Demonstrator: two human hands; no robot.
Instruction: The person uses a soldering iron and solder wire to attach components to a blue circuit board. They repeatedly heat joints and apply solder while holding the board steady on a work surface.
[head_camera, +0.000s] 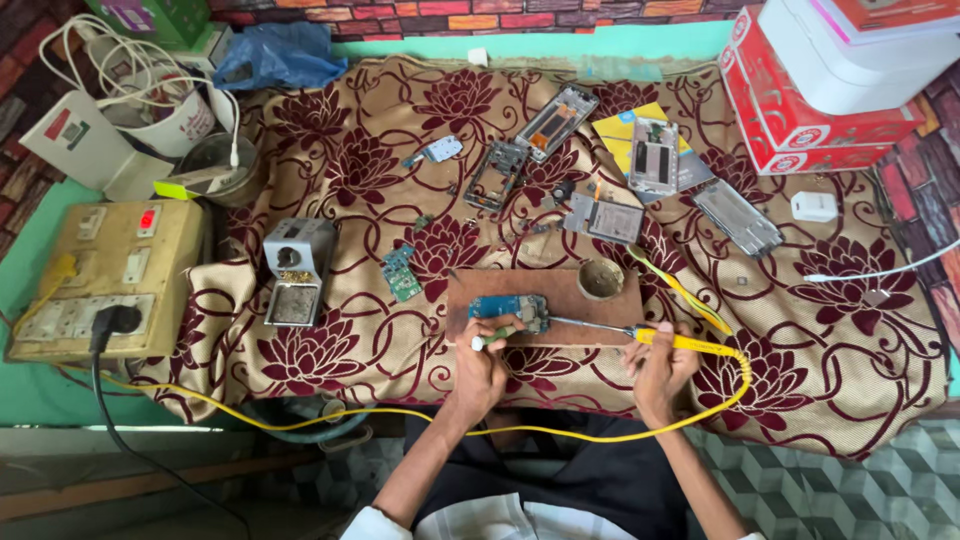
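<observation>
A blue circuit board (508, 310) lies on a small wooden block (560, 290) in the middle of the cloth. My left hand (482, 368) grips a thin green-handled tool (497, 335) whose tip rests at the board's near edge. My right hand (661, 365) is closed on a yellow soldering iron (672, 341); its metal shaft (590, 325) points left, ending beside the board. The iron's yellow cord (600, 435) loops under both arms toward the left.
A small round tin (600, 279) sits on the block. Several phone frames and parts (610, 218) lie scattered on the floral cloth (830, 350). A grey iron stand (296, 270), a green board (402, 274), a switch box (110, 275) at left, red and white boxes (810, 120) at back right.
</observation>
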